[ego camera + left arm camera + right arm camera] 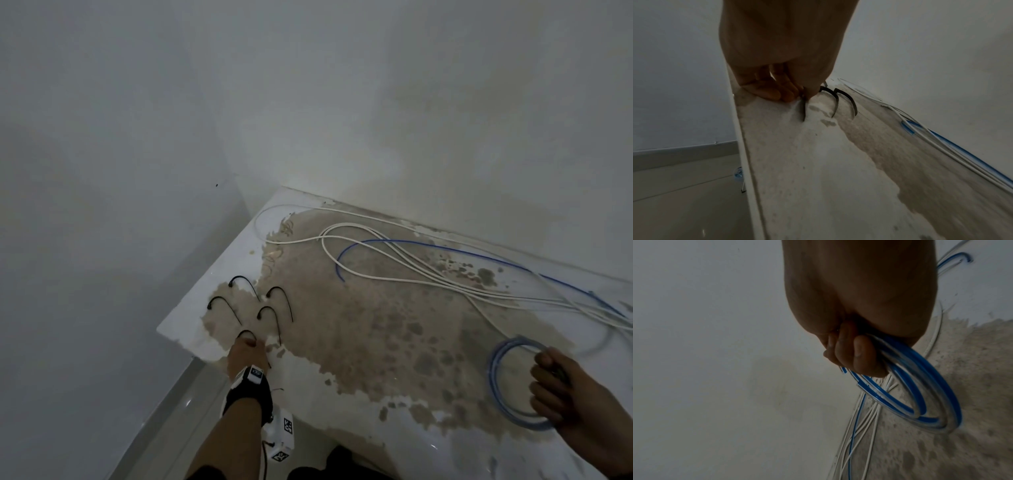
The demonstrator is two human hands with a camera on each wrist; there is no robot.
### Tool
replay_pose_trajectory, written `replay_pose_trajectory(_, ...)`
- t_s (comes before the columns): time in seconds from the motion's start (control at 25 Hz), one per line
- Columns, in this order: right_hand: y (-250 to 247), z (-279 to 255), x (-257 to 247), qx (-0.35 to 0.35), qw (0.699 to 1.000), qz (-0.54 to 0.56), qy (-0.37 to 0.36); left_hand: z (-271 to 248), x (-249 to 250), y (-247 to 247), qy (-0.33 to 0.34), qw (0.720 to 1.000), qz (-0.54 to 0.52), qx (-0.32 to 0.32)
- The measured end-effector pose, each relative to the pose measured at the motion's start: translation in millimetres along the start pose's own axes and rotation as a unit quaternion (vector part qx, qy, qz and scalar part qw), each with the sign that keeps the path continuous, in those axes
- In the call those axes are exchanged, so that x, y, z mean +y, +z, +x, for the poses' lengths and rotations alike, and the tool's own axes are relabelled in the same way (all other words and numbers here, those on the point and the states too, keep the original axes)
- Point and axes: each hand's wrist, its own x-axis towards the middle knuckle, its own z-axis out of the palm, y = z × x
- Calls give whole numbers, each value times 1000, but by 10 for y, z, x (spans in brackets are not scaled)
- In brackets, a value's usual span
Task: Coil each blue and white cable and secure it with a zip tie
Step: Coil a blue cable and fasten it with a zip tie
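Observation:
My right hand (561,383) grips a coiled blue and white cable (503,387) above the table's right side; in the right wrist view the fingers (857,353) curl round the coil (920,395). My left hand (247,346) reaches to the near left of the table and pinches a black zip tie (246,333); the left wrist view shows fingertips (789,94) pressed on the zip tie (803,110) against the tabletop. Several more black zip ties (274,301) lie curved just beyond. Loose white cables (394,270) and a blue one (445,250) sprawl at the back.
The white table (191,308) with a worn brown patch stands in a corner, walls at its back and left. Its left edge (748,162) drops to a tiled floor, where a small blue object (738,173) lies. Loose cables (861,426) trail beneath the held coil.

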Motion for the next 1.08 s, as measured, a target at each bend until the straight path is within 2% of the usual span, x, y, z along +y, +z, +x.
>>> replay_pose_trajectory(0.12, 22, -1, 19, 22, 1000, -7, -5, -69, 28, -32, 22, 1000, -2, 8)
replay_pose_trajectory(0.2, 36, -15, 29, 27, 1000, -8, -12, -208, 165, -55, 39, 998, -43, 25)
replay_pose_trajectory(0.24, 33, -11, 38, 29, 1000, -6, -9, -305, 265, -47, 59, 995, -69, 35)
replay_pose_trajectory(0.32, 37, 0, 44, 23, 1000, -5, -2, -512, 522, 11, 142, 982, -118, 36)
replay_pose_trajectory(0.4, 43, 17, 20, 20, 1000, 3, -3, -692, 827, 127, 217, 961, -168, -36)
replay_pose_trajectory(0.48, 60, 6, -26, 20, 1000, 0, -19, -879, 1172, 266, 243, 934, -192, -175)
replay_pose_trajectory(0.6, 115, 12, -103, 17, 999, -10, -43, -1271, 1632, 388, 327, 874, -76, -352)
replay_pose_trajectory(0.72, 175, -5, -196, 23, 996, -21, -78, -1699, 1955, 416, 455, 778, 16, -433)
replay_pose_trajectory(0.8, 223, -50, -254, 23, 994, -34, -103, -1877, 2097, 427, 489, 742, 15, -458)
replay_pose_trajectory(0.88, 227, -102, -306, 16, 990, -56, -129, -2007, 2220, 469, 500, 733, -2, -461)
replay_pose_trajectory(1.0, 215, -138, -337, -8, 983, -95, -156, -2087, 2309, 546, 506, 754, -22, -418)
replay_pose_trajectory(1.08, 176, -151, -338, -10, 981, -106, -163, -2128, 2343, 592, 520, 758, -14, -394)
